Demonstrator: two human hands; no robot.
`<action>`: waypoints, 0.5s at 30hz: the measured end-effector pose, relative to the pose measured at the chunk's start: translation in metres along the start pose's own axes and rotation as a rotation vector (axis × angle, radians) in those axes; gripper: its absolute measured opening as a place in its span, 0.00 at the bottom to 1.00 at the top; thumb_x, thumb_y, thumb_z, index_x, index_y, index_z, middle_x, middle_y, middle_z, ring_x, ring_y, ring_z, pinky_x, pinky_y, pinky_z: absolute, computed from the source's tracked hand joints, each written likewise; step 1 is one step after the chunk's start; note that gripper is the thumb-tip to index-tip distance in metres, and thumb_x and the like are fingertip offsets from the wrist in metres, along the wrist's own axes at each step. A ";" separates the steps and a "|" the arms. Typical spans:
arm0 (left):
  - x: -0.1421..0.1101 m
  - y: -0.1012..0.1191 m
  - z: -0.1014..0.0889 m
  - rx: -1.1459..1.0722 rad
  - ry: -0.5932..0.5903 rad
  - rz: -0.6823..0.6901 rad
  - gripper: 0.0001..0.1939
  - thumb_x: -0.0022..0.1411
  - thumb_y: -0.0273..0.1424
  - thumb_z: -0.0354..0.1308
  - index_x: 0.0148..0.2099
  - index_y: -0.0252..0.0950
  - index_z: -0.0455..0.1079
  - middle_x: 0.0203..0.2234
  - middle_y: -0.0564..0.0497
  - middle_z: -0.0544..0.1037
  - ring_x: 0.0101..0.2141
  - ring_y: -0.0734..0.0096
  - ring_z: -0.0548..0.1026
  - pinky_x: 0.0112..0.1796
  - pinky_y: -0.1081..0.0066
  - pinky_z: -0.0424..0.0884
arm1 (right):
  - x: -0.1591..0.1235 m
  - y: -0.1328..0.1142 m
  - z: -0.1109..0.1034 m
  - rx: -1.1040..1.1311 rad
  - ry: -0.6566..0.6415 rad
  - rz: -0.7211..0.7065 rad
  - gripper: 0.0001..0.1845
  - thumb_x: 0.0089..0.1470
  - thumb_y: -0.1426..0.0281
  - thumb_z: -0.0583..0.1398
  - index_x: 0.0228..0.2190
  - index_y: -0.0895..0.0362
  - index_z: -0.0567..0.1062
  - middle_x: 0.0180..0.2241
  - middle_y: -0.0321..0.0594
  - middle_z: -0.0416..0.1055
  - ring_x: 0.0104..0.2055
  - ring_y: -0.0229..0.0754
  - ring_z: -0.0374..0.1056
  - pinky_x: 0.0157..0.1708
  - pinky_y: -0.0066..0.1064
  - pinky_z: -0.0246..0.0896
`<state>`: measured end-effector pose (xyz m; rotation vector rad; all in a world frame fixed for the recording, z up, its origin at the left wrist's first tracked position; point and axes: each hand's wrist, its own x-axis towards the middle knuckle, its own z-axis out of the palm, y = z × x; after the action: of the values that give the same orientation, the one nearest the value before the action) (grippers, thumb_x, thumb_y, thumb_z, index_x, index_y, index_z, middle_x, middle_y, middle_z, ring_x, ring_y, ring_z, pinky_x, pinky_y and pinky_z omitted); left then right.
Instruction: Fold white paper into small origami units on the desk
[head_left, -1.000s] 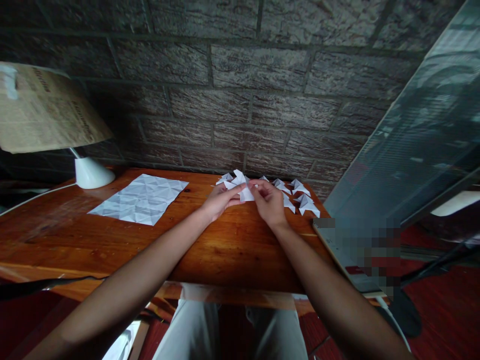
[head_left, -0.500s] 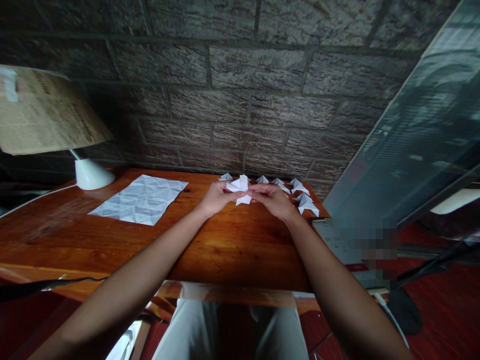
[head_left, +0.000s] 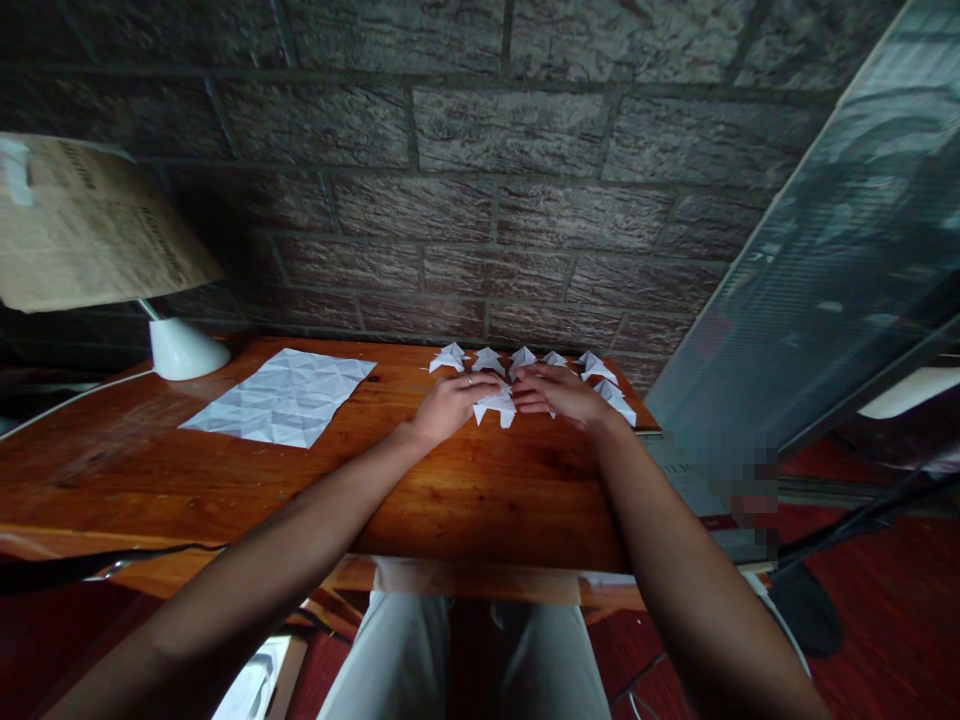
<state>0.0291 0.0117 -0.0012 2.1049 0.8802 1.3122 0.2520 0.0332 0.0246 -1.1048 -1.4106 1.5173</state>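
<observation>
A white folded-paper piece [head_left: 495, 408], with pointed legs toward me, sits on the wooden table. My left hand [head_left: 448, 405] grips its left side, fingers bent over the top; a ring shows on one finger. Just to the right is my right hand [head_left: 562, 396], fingers stretched out and slightly parted beside the same piece. Whether its fingertips touch the paper I cannot tell. Behind the hands, similar folded pieces stand in a row, among them one at the left end [head_left: 451, 357] and one at the right [head_left: 595, 366]. My right hand partly covers others.
A creased paper sheet [head_left: 281, 397] lies flat on the left of the table [head_left: 480, 500]. Behind it stands a lamp [head_left: 186, 348] with a newsprint-like shade. A brick wall [head_left: 450, 220] closes off the back, and a translucent ribbed panel [head_left: 795, 260] leans at the right.
The folded piece, held up between both hands before, has come down onto the table in front of the row. My right hand's fingers have left their pinch and spread out.
</observation>
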 end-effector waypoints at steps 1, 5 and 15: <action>0.000 -0.001 0.003 0.001 -0.010 0.017 0.11 0.60 0.26 0.61 0.40 0.45 0.82 0.47 0.47 0.83 0.52 0.60 0.78 0.59 0.59 0.67 | -0.001 0.001 0.003 0.021 -0.013 0.021 0.15 0.48 0.62 0.72 0.35 0.56 0.78 0.32 0.41 0.81 0.31 0.40 0.78 0.33 0.31 0.77; 0.001 -0.005 0.011 0.041 -0.047 0.095 0.16 0.61 0.24 0.58 0.46 0.44 0.81 0.52 0.46 0.81 0.57 0.60 0.75 0.63 0.56 0.65 | 0.000 0.004 0.013 0.120 -0.005 0.026 0.17 0.45 0.68 0.73 0.37 0.55 0.77 0.33 0.40 0.81 0.32 0.38 0.77 0.34 0.29 0.76; 0.000 -0.027 0.007 0.180 -0.357 0.098 0.32 0.55 0.20 0.59 0.62 0.41 0.71 0.63 0.44 0.70 0.64 0.58 0.68 0.66 0.56 0.60 | 0.012 0.013 -0.010 -0.750 0.376 -0.328 0.06 0.46 0.73 0.68 0.29 0.51 0.80 0.32 0.37 0.81 0.37 0.45 0.77 0.41 0.35 0.72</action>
<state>0.0286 0.0288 -0.0235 2.4486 0.7715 0.8840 0.2577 0.0466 0.0104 -1.4041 -1.8169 0.4983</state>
